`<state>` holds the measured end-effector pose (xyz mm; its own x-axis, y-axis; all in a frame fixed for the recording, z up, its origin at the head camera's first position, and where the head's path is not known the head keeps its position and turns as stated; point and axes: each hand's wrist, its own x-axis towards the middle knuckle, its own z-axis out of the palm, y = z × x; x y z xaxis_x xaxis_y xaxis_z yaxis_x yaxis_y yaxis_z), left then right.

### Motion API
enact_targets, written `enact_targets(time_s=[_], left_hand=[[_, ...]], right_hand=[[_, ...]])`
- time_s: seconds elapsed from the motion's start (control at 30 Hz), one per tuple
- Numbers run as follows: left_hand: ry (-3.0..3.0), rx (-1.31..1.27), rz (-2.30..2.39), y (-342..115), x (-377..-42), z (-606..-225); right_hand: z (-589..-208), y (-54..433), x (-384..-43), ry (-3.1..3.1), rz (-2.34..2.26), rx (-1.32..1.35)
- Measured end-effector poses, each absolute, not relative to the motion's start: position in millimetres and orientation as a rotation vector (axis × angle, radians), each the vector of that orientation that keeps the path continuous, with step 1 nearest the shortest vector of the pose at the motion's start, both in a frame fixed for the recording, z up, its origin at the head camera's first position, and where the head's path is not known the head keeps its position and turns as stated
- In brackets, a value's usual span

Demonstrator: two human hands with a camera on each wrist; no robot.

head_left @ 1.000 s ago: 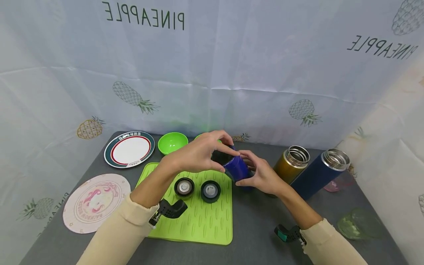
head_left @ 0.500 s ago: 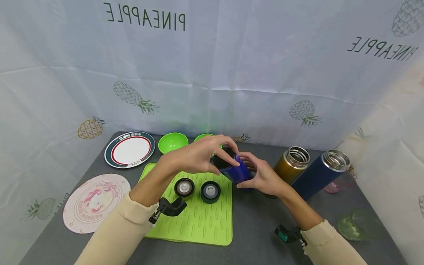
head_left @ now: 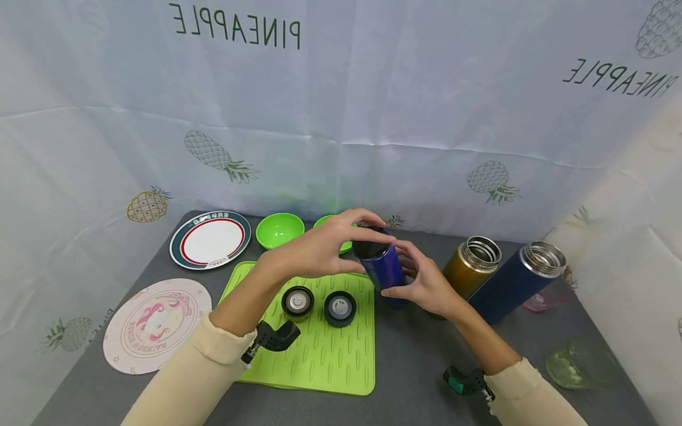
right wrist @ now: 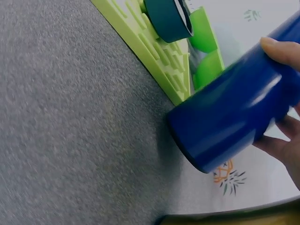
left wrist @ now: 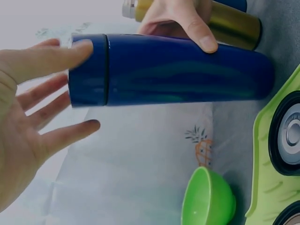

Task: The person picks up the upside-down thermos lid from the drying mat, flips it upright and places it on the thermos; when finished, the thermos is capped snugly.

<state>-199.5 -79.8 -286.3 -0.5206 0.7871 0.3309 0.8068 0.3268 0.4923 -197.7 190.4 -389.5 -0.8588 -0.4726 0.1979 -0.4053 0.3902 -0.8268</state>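
Note:
A glossy blue vacuum flask [head_left: 386, 269] leans slightly in both hands, its base near the dark tabletop. Its dark-topped blue lid [left wrist: 88, 70] sits on the body, with a thin dark seam between them. My left hand [head_left: 330, 244] holds the lid loosely; in the left wrist view one digit lies across its near side, other fingers pass behind, and one finger stands apart. My right hand [head_left: 423, 281] grips the flask's body from the right, the thumb [left wrist: 206, 43] on its near side. In the right wrist view the flask's lower body [right wrist: 220, 119] shows plainly.
Two dark stoppers, one [head_left: 298, 302] beside the other [head_left: 340, 307], lie on a green mat [head_left: 309, 367]. Lidless yellow [head_left: 463, 269] and navy [head_left: 506, 287] flasks stand right, near a clear green glass [head_left: 572, 364]. Green bowls [head_left: 279, 231], a plate [head_left: 213, 239] and a pink mat [head_left: 157, 325] lie left.
The blue flask has tipped more upright, its lidded end moving right. My left hand has shifted slightly right, its fingers changing position around the lid. My right hand keeps its grip on the body.

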Motion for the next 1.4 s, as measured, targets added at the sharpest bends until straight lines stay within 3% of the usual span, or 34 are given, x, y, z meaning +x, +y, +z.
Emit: enact_targets(time_s=[0.53, 0.97, 1.4], left_hand=[[-2.664, -1.149, -1.064, -137, -185, -292], [-2.847, -0.915, -1.097, -186, -176, -337], [-3.029, -0.875, -1.163, -199, -175, -381]], right_hand=[[-397, 187, -184, 2.475, -1.807, -0.552], [-409, 192, -181, 2.474, -1.87, -0.458], [-418, 195, -180, 2.476, -1.946, -0.45]])
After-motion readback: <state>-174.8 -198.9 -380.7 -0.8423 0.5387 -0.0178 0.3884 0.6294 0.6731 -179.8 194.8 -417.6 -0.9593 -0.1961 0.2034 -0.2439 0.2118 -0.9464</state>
